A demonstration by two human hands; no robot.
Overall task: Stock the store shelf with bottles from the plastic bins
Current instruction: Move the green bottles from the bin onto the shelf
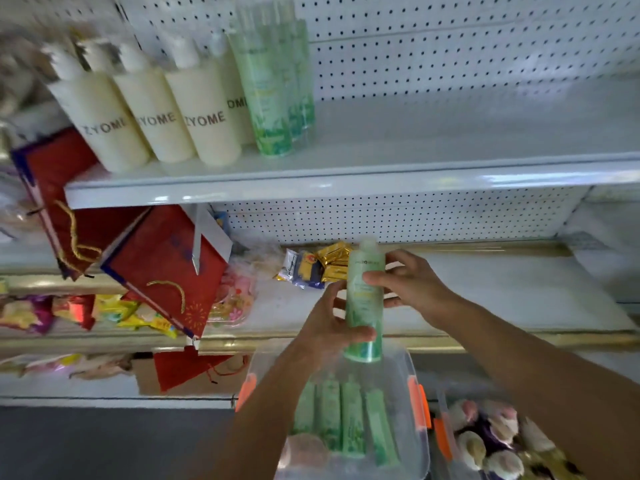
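1. Head view, the hold: the person has a green bottle [363, 299] upright in both hands above the clear plastic bin [414, 375]; the left hand [329, 327] wraps the lower body with its thumb curled across the front near the base, and the right hand [408, 282] grips the upper body just under the cap, fingers bent round the side; both hands are closed on the bottle, not spread flat

2. Head view, the supply: more green bottles [346, 417] lie side by side in the bin below, and a second bin [441, 434] with rounded pale items stands just to its right; what those items are cannot be told

3. Head view, the target: the upper shelf [415, 140] carries cream bottles [152, 116] at its left and a short row of matching green bottles [273, 88] beside them; the open stretch to the right of that row looks like the natural place for this one

4. Doing it well, as a judgement: one hand could take over near the middle of the bottle so the other is free for the bin; the bottle should rise clear of the shelf lip [346, 185], go down upright with its label forward, and sit just beside the green row without nudging it, since those tall narrow bottles would likely topple in a chain
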